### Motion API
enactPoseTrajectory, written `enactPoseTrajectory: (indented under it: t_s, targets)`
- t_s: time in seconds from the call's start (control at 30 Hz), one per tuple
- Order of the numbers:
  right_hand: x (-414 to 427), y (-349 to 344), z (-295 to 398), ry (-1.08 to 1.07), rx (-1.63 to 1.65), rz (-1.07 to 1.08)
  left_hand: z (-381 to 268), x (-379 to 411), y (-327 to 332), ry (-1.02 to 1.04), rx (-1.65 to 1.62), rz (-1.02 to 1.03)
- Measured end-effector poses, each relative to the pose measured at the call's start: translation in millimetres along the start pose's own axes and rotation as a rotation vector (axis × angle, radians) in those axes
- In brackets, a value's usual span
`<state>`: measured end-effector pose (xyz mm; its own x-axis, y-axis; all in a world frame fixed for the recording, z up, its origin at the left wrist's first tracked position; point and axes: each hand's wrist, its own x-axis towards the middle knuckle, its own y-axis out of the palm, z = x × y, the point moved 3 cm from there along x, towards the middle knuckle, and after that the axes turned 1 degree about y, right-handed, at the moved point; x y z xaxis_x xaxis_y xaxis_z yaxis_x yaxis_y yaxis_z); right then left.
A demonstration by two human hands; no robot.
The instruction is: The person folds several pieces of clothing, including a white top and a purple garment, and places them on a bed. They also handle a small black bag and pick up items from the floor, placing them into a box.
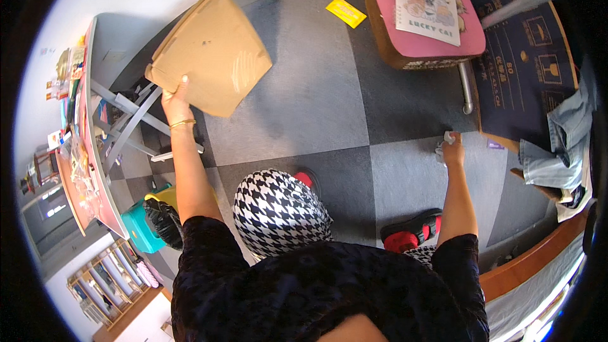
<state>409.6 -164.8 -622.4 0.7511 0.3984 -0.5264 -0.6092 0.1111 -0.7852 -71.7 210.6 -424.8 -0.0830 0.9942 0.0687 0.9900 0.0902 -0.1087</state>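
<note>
My left hand [176, 102] grips the near left corner of a flat cardboard box [213, 52], thumb on top, and holds it over the tiled floor [289, 80]. On the right, a crumpled piece of white tissue or thin plastic [441, 151] is in my right hand [453, 149], low near the floor. A yellow packet [346, 12] lies on the floor beyond, beside a pink-topped stool [413, 50]. An illustrated spiral notebook [425, 4] rests on the stool.
A large dark printed carton [517, 76] stands at right with denim cloth [560, 142] over its edge. A cluttered pink-edged table [95, 152] with crossed metal legs is at left, a teal bin [137, 225] below it. A small purple item [495, 144] lies near the carton.
</note>
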Motion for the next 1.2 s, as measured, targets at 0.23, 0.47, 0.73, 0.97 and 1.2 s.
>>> enactPoseTrajectory:
  t_s: [0.23, 0.47, 0.73, 0.97, 1.2]
  targets:
    - [-28, 15, 21, -0.094, -0.213, 0.003, 26, -42, 34, 0.037, -0.145, 0.147]
    - [-41, -2, 16, 0.075, -0.067, -0.129, 55, -78, 59, -0.123, -0.215, 0.215]
    - [-3, 6, 7, -0.091, 0.005, -0.126, 68, -62, 21, -0.201, -0.338, -0.045]
    - [-20, 34, 10, -0.051, 0.026, -0.019, 136, -37, -31, -0.479, -0.522, -0.256]
    - [-38, 37, 14, -0.059, 0.001, 0.009, 167, -78, -26, -1.296, -0.358, -0.395]
